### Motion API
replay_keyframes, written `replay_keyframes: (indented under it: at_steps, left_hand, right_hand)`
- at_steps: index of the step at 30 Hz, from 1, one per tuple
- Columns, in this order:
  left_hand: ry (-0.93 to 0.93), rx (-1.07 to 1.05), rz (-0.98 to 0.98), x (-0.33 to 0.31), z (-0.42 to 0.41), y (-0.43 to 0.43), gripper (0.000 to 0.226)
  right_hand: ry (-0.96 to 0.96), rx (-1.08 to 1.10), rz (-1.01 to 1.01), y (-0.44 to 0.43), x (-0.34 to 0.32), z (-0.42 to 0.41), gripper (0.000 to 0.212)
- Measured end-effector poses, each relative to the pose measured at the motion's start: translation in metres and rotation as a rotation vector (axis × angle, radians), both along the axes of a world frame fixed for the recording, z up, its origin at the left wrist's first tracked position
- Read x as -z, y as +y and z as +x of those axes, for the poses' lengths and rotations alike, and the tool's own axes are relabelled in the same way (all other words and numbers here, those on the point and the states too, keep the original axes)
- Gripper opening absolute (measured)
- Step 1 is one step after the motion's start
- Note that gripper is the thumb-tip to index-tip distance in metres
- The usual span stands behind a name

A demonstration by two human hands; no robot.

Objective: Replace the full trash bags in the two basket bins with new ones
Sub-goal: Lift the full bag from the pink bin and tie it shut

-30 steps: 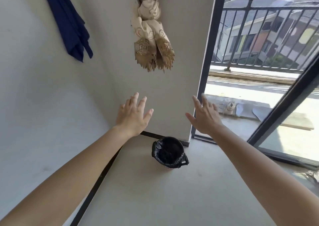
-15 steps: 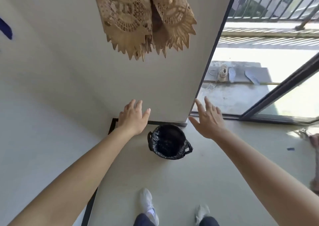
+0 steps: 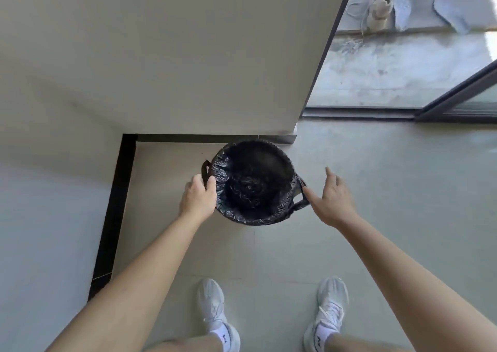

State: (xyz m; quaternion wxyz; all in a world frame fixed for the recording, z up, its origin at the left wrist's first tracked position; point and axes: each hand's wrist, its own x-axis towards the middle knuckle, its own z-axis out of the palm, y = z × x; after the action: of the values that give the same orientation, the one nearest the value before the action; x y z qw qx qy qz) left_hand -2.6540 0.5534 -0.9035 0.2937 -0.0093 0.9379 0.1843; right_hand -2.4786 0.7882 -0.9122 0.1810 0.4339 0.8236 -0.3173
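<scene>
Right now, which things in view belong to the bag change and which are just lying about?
Job: black trash bag; left hand gripping its rim; right hand open beside its handle.
Lying about: beige shoe, insole, second insole, all on the concrete ledge outside.

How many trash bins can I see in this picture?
1. The bin, lined with a black bag, stands on the floor in the wall corner, between the left hand and right hand. A second may be out of view.

Black trash bag (image 3: pixel 252 185), white sneakers (image 3: pixel 215 314), black baseboard (image 3: pixel 115 204), beige floor (image 3: pixel 376 217).
</scene>
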Motion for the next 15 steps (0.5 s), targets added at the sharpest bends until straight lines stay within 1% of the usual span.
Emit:
replay_keyframes:
  at_steps: [3,5,7,8,9,10,11,13,14,15]
  left_hand:
    - [-0.014,-0.287,0.059,0.073,-0.005,-0.011,0.060]
    - [0.004,-0.485,0.123,0.113,-0.012,-0.019,0.056]
    - [-0.006,-0.589,0.148,0.149,-0.021,-0.025,0.052]
    - [-0.029,-0.614,0.174,0.167,-0.027,-0.027,0.053]
    - [-0.084,-0.649,0.231,0.184,-0.034,-0.029,0.055]
    - [-0.168,-0.688,0.319,0.198,-0.042,-0.028,0.058]
    - [-0.281,-0.713,0.440,0.211,-0.050,-0.026,0.063]
    - [-0.474,-0.708,0.720,0.230,-0.063,-0.020,0.070]
    - [-0.505,-0.675,0.820,0.237,-0.069,-0.016,0.069]
    - [-0.483,-0.613,0.894,0.247,-0.077,-0.013,0.063]
  right_hand:
    - [0.035,0.188,-0.116,-0.006,0.064,0.010,0.098]
    - [0.124,0.378,-0.232,-0.011,0.103,0.011,0.106]
    - [0.196,0.523,-0.364,-0.017,0.137,0.008,0.107]
    - [0.230,0.547,-0.436,-0.018,0.151,0.005,0.098]
    - [0.277,0.530,-0.511,-0.019,0.163,-0.001,0.080]
    - [0.317,0.488,-0.560,-0.019,0.175,-0.008,0.057]
    - [0.354,0.448,-0.575,-0.018,0.186,-0.017,0.046]
    - [0.409,0.420,-0.552,-0.011,0.210,-0.036,0.053]
    - [0.459,0.441,-0.571,-0.007,0.220,-0.045,0.055]
    - [0.523,0.465,-0.601,-0.002,0.231,-0.056,0.052]
